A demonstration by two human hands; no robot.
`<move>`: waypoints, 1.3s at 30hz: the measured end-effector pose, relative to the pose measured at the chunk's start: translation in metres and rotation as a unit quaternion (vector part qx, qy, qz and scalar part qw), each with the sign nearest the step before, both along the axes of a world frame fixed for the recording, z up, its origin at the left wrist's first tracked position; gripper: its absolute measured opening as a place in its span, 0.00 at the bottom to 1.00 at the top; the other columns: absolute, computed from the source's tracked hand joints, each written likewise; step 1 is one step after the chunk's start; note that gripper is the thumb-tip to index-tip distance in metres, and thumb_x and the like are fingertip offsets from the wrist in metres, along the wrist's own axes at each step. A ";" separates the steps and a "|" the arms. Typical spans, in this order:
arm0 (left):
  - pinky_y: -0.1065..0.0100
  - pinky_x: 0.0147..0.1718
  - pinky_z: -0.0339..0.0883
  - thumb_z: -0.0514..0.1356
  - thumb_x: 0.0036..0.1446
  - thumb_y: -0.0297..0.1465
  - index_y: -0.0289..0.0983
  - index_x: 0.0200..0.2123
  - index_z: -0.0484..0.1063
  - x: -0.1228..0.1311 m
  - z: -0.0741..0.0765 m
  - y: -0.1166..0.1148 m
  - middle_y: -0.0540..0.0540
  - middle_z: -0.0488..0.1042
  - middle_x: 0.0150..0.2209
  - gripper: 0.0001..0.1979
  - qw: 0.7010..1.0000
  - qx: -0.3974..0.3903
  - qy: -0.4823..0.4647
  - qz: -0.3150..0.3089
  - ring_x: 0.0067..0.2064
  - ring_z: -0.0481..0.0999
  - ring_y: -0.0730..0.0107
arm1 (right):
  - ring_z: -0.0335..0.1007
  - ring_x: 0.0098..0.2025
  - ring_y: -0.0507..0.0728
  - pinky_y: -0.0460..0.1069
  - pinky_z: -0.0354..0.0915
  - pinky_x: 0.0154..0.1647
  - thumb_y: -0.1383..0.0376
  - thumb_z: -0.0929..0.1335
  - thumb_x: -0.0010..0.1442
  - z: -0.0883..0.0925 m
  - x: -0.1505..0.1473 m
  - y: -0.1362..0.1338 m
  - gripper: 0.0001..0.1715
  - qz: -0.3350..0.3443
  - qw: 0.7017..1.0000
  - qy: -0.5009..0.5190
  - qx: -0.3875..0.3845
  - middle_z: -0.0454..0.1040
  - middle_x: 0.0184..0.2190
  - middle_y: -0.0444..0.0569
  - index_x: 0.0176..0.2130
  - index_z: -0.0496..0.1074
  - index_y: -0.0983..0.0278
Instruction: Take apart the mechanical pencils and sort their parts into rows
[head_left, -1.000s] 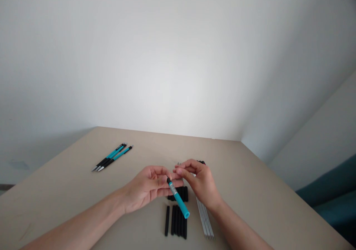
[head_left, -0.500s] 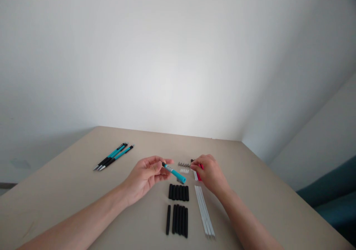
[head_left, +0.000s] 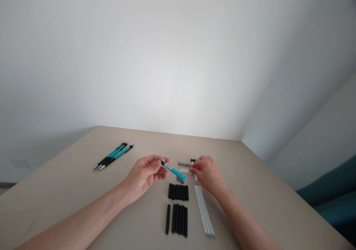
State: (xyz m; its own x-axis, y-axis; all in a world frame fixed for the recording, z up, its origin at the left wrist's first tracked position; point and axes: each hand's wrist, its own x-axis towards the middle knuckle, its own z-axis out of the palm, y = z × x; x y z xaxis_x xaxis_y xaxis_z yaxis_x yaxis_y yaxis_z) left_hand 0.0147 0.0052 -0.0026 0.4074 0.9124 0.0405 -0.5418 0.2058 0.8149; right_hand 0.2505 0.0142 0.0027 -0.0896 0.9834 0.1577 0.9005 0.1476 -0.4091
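Observation:
My left hand (head_left: 148, 174) pinches the black end of a teal pen barrel (head_left: 175, 171), whose wider end points down to the right above some small springs (head_left: 180, 180). My right hand (head_left: 207, 172) is closed at the small clear pieces (head_left: 184, 170), its fingertips pressed together; what they hold, if anything, is too small to make out. Beneath that hand a red part (head_left: 199, 168) and white-and-black pen parts (head_left: 192, 161) are partly hidden. A row of metal pieces (head_left: 183, 164) lies just behind the clear ones.
Three teal and black pens (head_left: 114, 156) lie at the back left of the table (head_left: 155, 140). Nearer me are two rows of black tubes (head_left: 178, 192) and several white refills (head_left: 204, 211). A wall stands behind, with teal fabric (head_left: 333, 194) at the right.
My right hand has shifted slightly left and down toward the clear pieces, and less of the red part shows. My left hand has moved slightly left with the teal barrel.

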 end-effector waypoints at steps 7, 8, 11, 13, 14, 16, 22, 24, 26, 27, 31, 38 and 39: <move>0.68 0.32 0.71 0.67 0.52 0.30 0.32 0.33 0.77 0.001 0.003 0.000 0.42 0.77 0.36 0.07 1.000 0.002 0.005 0.000 0.29 0.75 0.71 | 0.64 0.42 0.60 0.50 0.59 0.43 0.67 0.69 0.55 -0.001 0.001 0.001 0.07 0.000 1.000 -0.015 -0.015 0.74 0.32 0.50 0.31 0.80 0.62; 0.68 0.32 0.71 0.68 0.51 0.30 0.32 0.33 0.77 0.001 0.003 0.000 0.42 0.77 0.36 0.08 1.000 0.001 0.006 0.001 0.29 0.75 0.70 | 0.64 0.42 0.60 0.50 0.59 0.43 0.66 0.69 0.54 0.000 0.001 0.001 0.07 0.001 1.000 -0.017 -0.017 0.74 0.32 0.50 0.31 0.80 0.62; 0.68 0.31 0.71 0.67 0.51 0.30 0.31 0.34 0.77 0.001 0.004 -0.001 0.41 0.77 0.35 0.08 1.000 0.002 0.007 0.003 0.29 0.75 0.70 | 0.65 0.43 0.60 0.50 0.59 0.44 0.65 0.70 0.54 0.002 0.000 -0.001 0.07 0.002 1.000 -0.013 -0.019 0.73 0.33 0.50 0.32 0.80 0.61; 0.68 0.32 0.71 0.67 0.52 0.30 0.31 0.34 0.77 0.001 0.003 0.000 0.41 0.77 0.34 0.08 1.000 0.002 0.006 0.002 0.29 0.75 0.70 | 0.65 0.44 0.60 0.50 0.59 0.45 0.65 0.70 0.53 0.004 0.000 -0.004 0.09 0.003 1.000 -0.011 -0.018 0.73 0.34 0.50 0.35 0.79 0.61; 0.68 0.32 0.71 0.67 0.52 0.30 0.31 0.34 0.78 0.002 0.003 0.000 0.42 0.77 0.33 0.08 1.000 0.002 0.005 0.002 0.29 0.75 0.70 | 0.65 0.44 0.60 0.50 0.59 0.46 0.65 0.70 0.53 0.005 0.000 -0.006 0.10 0.003 1.000 -0.013 -0.017 0.73 0.35 0.50 0.36 0.79 0.62; 0.68 0.32 0.71 0.67 0.52 0.30 0.31 0.35 0.78 0.002 0.003 0.000 0.42 0.77 0.32 0.08 1.000 0.000 0.002 0.000 0.29 0.75 0.70 | 0.65 0.44 0.60 0.50 0.59 0.46 0.68 0.69 0.52 0.007 -0.001 -0.008 0.11 0.006 1.000 -0.023 -0.012 0.72 0.36 0.51 0.37 0.79 0.62; 0.68 0.31 0.71 0.68 0.51 0.31 0.32 0.34 0.78 0.000 0.003 0.000 0.42 0.77 0.36 0.09 1.000 -0.007 0.001 0.005 0.29 0.75 0.71 | 0.65 0.42 0.59 0.50 0.59 0.44 0.70 0.66 0.53 0.005 -0.003 -0.009 0.10 0.001 0.999 -0.044 -0.017 0.71 0.33 0.51 0.31 0.79 0.63; 0.68 0.31 0.71 0.68 0.50 0.31 0.32 0.34 0.78 0.000 0.003 -0.001 0.42 0.77 0.36 0.09 1.000 -0.009 0.001 0.006 0.29 0.75 0.71 | 0.65 0.42 0.59 0.49 0.59 0.44 0.69 0.67 0.54 0.003 -0.003 -0.008 0.10 0.001 0.999 -0.043 -0.020 0.71 0.34 0.51 0.31 0.79 0.63; 0.68 0.31 0.71 0.68 0.50 0.31 0.32 0.34 0.78 0.000 0.003 -0.001 0.42 0.77 0.36 0.09 1.000 -0.009 0.003 0.006 0.29 0.75 0.71 | 0.65 0.43 0.59 0.49 0.59 0.44 0.69 0.67 0.54 0.002 -0.003 -0.008 0.10 0.001 0.999 -0.041 -0.020 0.71 0.34 0.52 0.31 0.79 0.63; 0.68 0.31 0.70 0.68 0.50 0.31 0.32 0.34 0.78 0.000 0.003 -0.001 0.42 0.77 0.36 0.09 1.000 -0.008 0.005 0.006 0.29 0.75 0.72 | 0.65 0.43 0.59 0.50 0.59 0.44 0.69 0.67 0.54 0.002 -0.003 -0.007 0.10 0.001 0.999 -0.041 -0.019 0.71 0.34 0.52 0.31 0.79 0.63; 0.69 0.32 0.70 0.68 0.52 0.32 0.31 0.36 0.78 0.001 0.004 -0.001 0.43 0.76 0.29 0.10 1.000 -0.005 0.017 -0.002 0.29 0.74 0.71 | 0.65 0.42 0.60 0.50 0.59 0.43 0.69 0.67 0.54 0.002 -0.004 -0.007 0.09 -0.001 0.999 -0.043 -0.018 0.72 0.33 0.52 0.31 0.79 0.63; 0.69 0.31 0.69 0.67 0.52 0.32 0.31 0.35 0.77 0.001 0.003 0.001 0.44 0.75 0.30 0.10 1.000 0.005 0.019 -0.004 0.29 0.74 0.71 | 0.66 0.42 0.60 0.50 0.60 0.44 0.69 0.66 0.54 0.000 -0.005 -0.006 0.09 0.003 0.999 -0.046 -0.015 0.72 0.34 0.52 0.31 0.78 0.63; 0.68 0.31 0.69 0.67 0.52 0.32 0.32 0.35 0.77 0.001 0.003 0.001 0.44 0.75 0.32 0.10 1.000 0.004 0.019 0.000 0.29 0.74 0.72 | 0.66 0.42 0.60 0.50 0.60 0.44 0.69 0.66 0.54 0.000 -0.004 -0.006 0.09 0.005 0.999 -0.044 -0.015 0.72 0.34 0.52 0.31 0.78 0.63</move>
State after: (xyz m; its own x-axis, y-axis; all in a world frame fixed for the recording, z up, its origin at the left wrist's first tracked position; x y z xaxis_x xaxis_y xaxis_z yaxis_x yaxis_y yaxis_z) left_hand 0.0155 0.0059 0.0002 0.4090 0.9120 0.0329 -0.5108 0.1989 0.8364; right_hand 0.2460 0.0080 0.0026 -0.1108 0.9867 0.1192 0.9318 0.1448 -0.3328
